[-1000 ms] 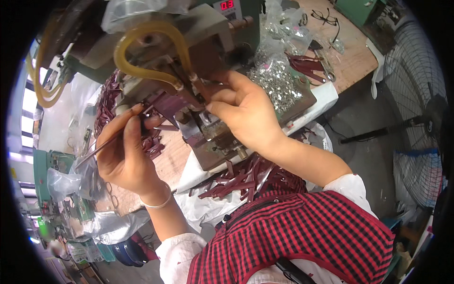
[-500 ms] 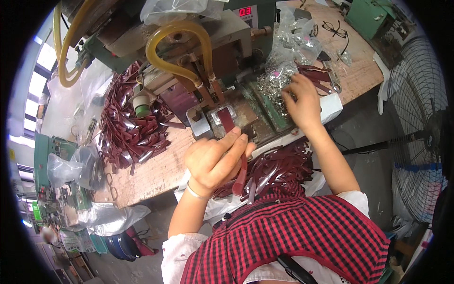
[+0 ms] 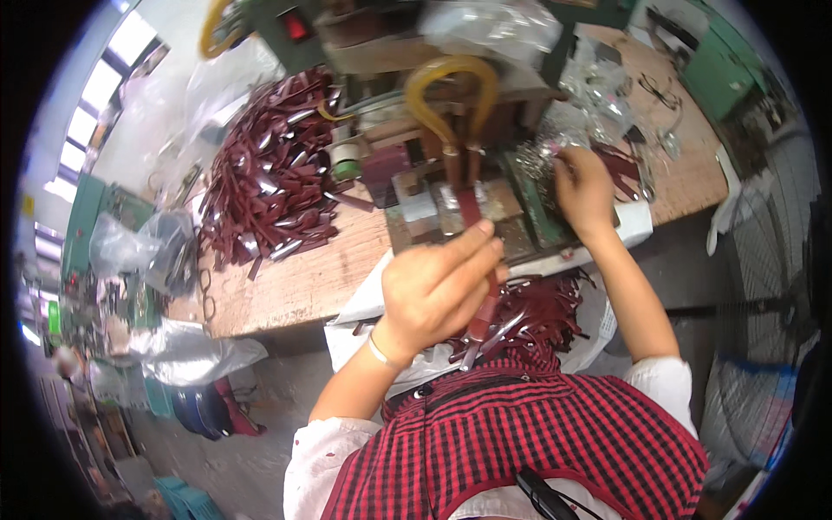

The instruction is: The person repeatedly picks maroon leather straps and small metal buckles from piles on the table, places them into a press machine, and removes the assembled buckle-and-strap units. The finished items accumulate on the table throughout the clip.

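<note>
Your left hand grips a dark red strap above the lap pile, just before the small press; your right hand pinches among metal clips on the wooden bench.

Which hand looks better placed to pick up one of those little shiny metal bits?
Probably the right hand: its fingers already rest in the pile of metal clips. The left hand is busy holding a dark red strip.

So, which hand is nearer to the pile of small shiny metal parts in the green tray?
The right hand: its fingers reach into the metal parts. The left hand is lower, nearer the body, holding a dark red strip.
</note>
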Demonstrator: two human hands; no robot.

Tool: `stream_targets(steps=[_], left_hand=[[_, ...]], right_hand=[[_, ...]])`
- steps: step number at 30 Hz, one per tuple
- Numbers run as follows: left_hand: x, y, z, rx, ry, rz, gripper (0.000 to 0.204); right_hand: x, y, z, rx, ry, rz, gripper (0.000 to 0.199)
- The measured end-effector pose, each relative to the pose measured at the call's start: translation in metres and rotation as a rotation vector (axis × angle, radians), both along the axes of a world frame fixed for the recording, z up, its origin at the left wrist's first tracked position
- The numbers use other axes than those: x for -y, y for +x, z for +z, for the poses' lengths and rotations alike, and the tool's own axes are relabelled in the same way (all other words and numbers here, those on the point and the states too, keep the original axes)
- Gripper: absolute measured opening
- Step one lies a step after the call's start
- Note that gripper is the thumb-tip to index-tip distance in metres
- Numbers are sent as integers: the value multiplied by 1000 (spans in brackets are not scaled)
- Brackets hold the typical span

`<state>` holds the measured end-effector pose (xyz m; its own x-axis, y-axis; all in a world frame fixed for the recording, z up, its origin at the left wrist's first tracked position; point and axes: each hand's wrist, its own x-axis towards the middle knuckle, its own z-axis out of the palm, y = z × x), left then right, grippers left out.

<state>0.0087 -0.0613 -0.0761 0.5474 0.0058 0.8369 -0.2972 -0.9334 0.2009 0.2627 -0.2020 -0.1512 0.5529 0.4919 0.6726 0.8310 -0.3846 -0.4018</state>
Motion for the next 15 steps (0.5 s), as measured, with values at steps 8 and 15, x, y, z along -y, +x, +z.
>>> stream_targets(steps=[8,15], left_hand=[[-68,-34,-68,-173,-569,542,65],[-147,27,-61,-102,-392,618,87]], right_hand=[[39,-10,-20,-977,818,-13,22],[-24,-13,-10,-827,622,181,18]])
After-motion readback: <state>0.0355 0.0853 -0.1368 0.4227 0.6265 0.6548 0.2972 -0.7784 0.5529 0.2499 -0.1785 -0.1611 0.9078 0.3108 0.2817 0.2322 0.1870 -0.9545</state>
